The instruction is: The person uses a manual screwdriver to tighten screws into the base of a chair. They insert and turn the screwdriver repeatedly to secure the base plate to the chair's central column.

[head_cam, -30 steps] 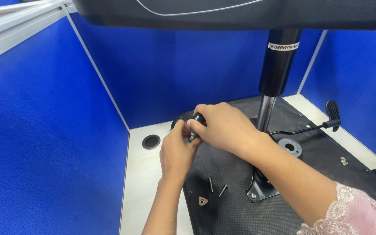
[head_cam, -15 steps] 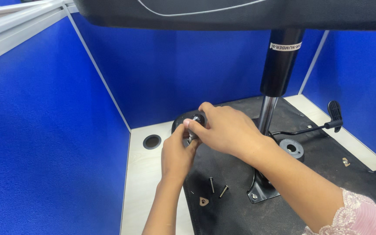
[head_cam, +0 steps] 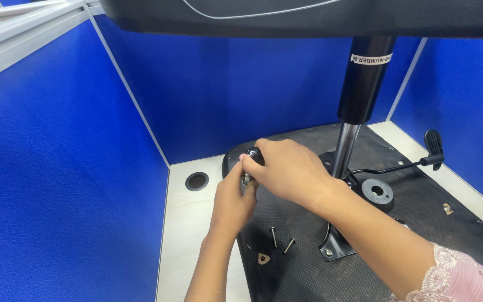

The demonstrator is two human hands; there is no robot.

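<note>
The fingers [head_cam: 247, 162] of the right hand [head_cam: 289, 170] wrap a black knob [head_cam: 255, 154]. The left hand [head_cam: 231, 201] pinches a small metal piece [head_cam: 246, 179] under it. Two screws [head_cam: 280, 240] lie at six o'clock on the black seat [head_cam: 308, 268], on the table [head_cam: 188, 223].

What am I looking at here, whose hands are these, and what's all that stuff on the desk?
This is one view from a camera worn on a person's head, looking down at their own two bare hands; no robot is involved. The left hand and the right hand meet over a small black knob, fingers closed around it. Under them lies a black upturned chair seat on a pale desk between blue partition walls. A gas-lift column rises from the seat's metal bracket, and a black lever sticks out to the side. Two loose screws and a small triangular washer lie nearby.
</note>
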